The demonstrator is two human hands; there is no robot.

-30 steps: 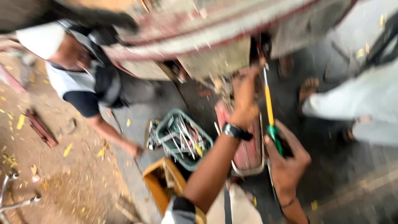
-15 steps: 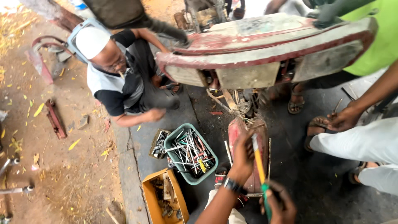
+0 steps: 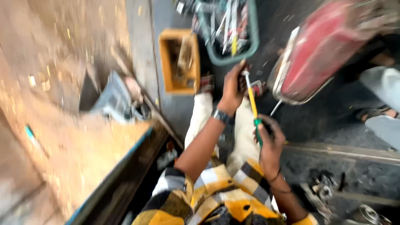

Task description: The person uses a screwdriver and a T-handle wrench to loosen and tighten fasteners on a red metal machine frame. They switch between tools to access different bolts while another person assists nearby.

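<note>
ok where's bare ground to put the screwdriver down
Bare dark floor lies right of the right hand, below the red panel. The green basket and orange box are packed with tools. Parts clutter the bottom right corner.

The screwdriver (image 3: pixel 253 109) is yellow with a green handle. The shirt (image 3: pixel 216 196) has a yellow, black and white check pattern. The crate (image 3: pixel 180 62) is orange, the basket (image 3: pixel 228 31) green, the metal panel (image 3: pixel 323 50) red.

Long yellow-shafted screwdriver (image 3: pixel 253 104) with green handle, near-upright, tip end up, blurred, just beside the red panel (image 3: pixel 321 54).
</note>
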